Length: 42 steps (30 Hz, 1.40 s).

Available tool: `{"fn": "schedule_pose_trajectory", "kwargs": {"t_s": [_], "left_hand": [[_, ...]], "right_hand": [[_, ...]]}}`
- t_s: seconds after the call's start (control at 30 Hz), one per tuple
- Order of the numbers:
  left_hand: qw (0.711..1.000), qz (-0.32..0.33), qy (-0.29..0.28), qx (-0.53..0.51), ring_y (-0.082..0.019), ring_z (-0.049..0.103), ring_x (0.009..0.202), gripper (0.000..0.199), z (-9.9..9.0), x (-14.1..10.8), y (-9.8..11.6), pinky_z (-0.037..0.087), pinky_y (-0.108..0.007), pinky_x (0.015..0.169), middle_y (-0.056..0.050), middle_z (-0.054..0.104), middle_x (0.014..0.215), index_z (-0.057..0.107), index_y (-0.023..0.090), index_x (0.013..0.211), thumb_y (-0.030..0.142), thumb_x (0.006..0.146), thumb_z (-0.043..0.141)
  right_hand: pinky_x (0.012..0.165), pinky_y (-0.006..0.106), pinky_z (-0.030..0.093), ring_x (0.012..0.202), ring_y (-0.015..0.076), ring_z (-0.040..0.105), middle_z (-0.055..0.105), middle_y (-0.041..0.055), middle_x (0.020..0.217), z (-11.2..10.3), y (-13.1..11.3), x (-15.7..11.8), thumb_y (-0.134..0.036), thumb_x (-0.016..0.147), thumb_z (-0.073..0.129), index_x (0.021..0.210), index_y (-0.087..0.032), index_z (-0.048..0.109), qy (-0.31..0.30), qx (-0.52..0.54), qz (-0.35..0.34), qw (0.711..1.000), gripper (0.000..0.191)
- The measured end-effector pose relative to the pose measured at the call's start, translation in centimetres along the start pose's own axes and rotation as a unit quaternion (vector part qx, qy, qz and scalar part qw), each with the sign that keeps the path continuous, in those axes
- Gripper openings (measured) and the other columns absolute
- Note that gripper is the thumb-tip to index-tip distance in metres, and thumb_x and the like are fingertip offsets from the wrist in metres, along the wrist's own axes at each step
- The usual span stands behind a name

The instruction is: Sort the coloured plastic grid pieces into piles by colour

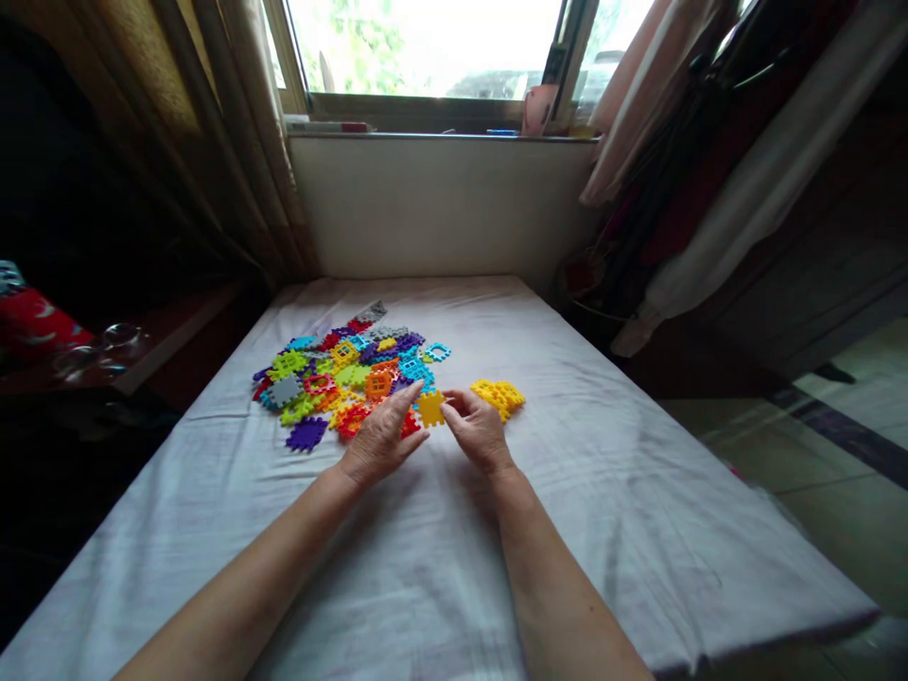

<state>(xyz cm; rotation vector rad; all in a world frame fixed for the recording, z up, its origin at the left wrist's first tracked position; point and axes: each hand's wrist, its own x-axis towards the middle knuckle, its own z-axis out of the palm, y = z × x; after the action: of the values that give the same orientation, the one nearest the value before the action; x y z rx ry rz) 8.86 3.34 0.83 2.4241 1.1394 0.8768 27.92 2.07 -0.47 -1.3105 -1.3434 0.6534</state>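
A flat yellow toothed piece [430,409] is pinched at its right edge between the thumb and fingers of my right hand [480,430]. Just left of that piece is my left hand [384,437], its thumb and fingers apart, beside the front of a pile of colourful interlocking pieces [353,376]. The pile holds purple, green, orange, red, blue and grey pieces, some with window-like openings. A small stack of yellow pieces [500,397] lies right behind my right hand. One purple piece [307,434] lies at the pile's front left.
A pale cloth [610,511] covers the table. Beyond it stand a low wall [446,203] and a window. Curtains [248,142] hang at the left, near a side surface with glasses [122,335]. Clothes [681,236] hang at the right.
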Motion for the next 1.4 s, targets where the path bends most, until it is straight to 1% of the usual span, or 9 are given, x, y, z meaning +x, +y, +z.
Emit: {"fn": "schedule_pose_trajectory", "kwargs": {"t_s": [0.2, 0.3, 0.43, 0.53, 0.77, 0.93, 1.1, 1.3, 1.4], "left_hand": [[0.996, -0.006, 0.028, 0.088, -0.029, 0.042, 0.142, 0.06, -2.9, 0.4, -2.2, 0.034, -0.048, 0.119, -0.013, 0.044, 0.154, 0.046, 0.023, 0.145, 0.041, 0.088, 0.058], [0.988, -0.041, 0.044, 0.144, -0.03, 0.044, 0.14, 0.055, -5.1, 0.1, -4.7, 0.034, -0.049, 0.118, -0.012, 0.046, 0.152, 0.05, 0.024, 0.141, 0.039, 0.089, 0.053], [0.971, -0.086, 0.034, 0.219, -0.032, 0.045, 0.138, 0.056, -7.6, -0.5, -8.0, 0.034, -0.047, 0.117, -0.013, 0.044, 0.152, 0.052, 0.022, 0.139, 0.039, 0.086, 0.054], [0.953, -0.135, 0.026, 0.269, -0.035, 0.043, 0.139, 0.059, -8.8, -0.7, -9.9, 0.034, -0.048, 0.117, -0.016, 0.039, 0.154, 0.053, 0.019, 0.139, 0.04, 0.084, 0.055], [0.911, -0.23, -0.019, 0.341, -0.033, 0.042, 0.14, 0.051, -10.3, 1.5, -12.8, 0.037, -0.047, 0.113, -0.011, 0.044, 0.154, 0.063, 0.026, 0.131, 0.05, 0.087, 0.052], [0.902, -0.237, -0.043, 0.359, -0.032, 0.042, 0.141, 0.053, -9.9, 4.7, -13.8, 0.033, -0.047, 0.115, -0.008, 0.049, 0.153, 0.059, 0.028, 0.135, 0.045, 0.085, 0.054], [0.891, -0.261, -0.075, 0.363, -0.034, 0.039, 0.143, 0.061, -8.6, 6.9, -14.2, 0.028, -0.05, 0.115, -0.015, 0.046, 0.154, 0.051, 0.019, 0.142, 0.044, 0.086, 0.052], [0.889, -0.268, -0.088, 0.36, -0.036, 0.059, 0.122, 0.054, -8.2, 8.0, -14.8, 0.032, -0.051, 0.109, -0.015, 0.068, 0.128, 0.061, 0.02, 0.132, 0.045, 0.084, 0.056], [0.892, -0.261, -0.076, 0.36, -0.033, 0.061, 0.117, 0.049, -8.3, 7.7, -14.8, 0.035, -0.047, 0.106, -0.011, 0.071, 0.122, 0.064, 0.025, 0.127, 0.047, 0.085, 0.054]], "right_hand": [[0.068, 0.03, 0.055, 0.069, 0.0183, 0.067, 0.073, 0.0058, 0.08, -6.1, 3.7, 2.7, -0.044, 0.075, 0.054, 0.096, -0.017, 0.069, 0.247, 0.01, 0.086, 0.965, 0.038], [0.069, 0.03, 0.053, 0.071, 0.0194, 0.064, 0.072, 0.0061, 0.078, -8.5, 5.4, 3.2, -0.038, 0.072, 0.049, 0.088, -0.017, 0.07, 0.3, -0.043, 0.123, 0.945, 0.034], [0.062, 0.03, 0.049, 0.065, 0.0202, 0.061, 0.07, 0.0049, 0.074, -9.2, 6.3, 3.1, -0.031, 0.068, 0.044, 0.083, -0.02, 0.073, 0.288, -0.097, 0.193, 0.933, 0.034], [0.062, 0.029, 0.048, 0.064, 0.0197, 0.059, 0.069, 0.0045, 0.074, -8.6, 6.4, 2.8, -0.029, 0.069, 0.044, 0.083, -0.021, 0.074, 0.266, -0.134, 0.191, 0.935, 0.034], [0.088, 0.034, 0.049, 0.089, 0.0222, 0.061, 0.071, 0.0075, 0.093, -7.4, 6.6, 2.5, -0.025, 0.071, 0.042, 0.088, -0.021, 0.077, 0.236, -0.214, 0.148, 0.936, 0.039], [0.094, 0.037, 0.048, 0.095, 0.0246, 0.062, 0.072, 0.0106, 0.097, -7.7, 6.5, 2.7, -0.024, 0.07, 0.039, 0.092, -0.018, 0.077, 0.269, -0.185, 0.13, 0.936, 0.044], [0.084, 0.037, 0.051, 0.086, 0.0251, 0.064, 0.072, 0.0101, 0.089, -8.7, 7.2, 2.9, -0.028, 0.068, 0.041, 0.096, -0.014, 0.077, 0.296, -0.138, 0.143, 0.934, 0.048], [0.077, 0.034, 0.051, 0.08, 0.0236, 0.064, 0.071, 0.0081, 0.083, -9.1, 8.0, 3.1, -0.031, 0.069, 0.043, 0.095, -0.014, 0.077, 0.311, -0.131, 0.139, 0.931, 0.046], [0.078, 0.035, 0.051, 0.081, 0.0239, 0.064, 0.072, 0.0089, 0.085, -8.8, 7.9, 3.3, -0.032, 0.069, 0.044, 0.094, -0.015, 0.077, 0.312, -0.129, 0.139, 0.931, 0.045]]}}
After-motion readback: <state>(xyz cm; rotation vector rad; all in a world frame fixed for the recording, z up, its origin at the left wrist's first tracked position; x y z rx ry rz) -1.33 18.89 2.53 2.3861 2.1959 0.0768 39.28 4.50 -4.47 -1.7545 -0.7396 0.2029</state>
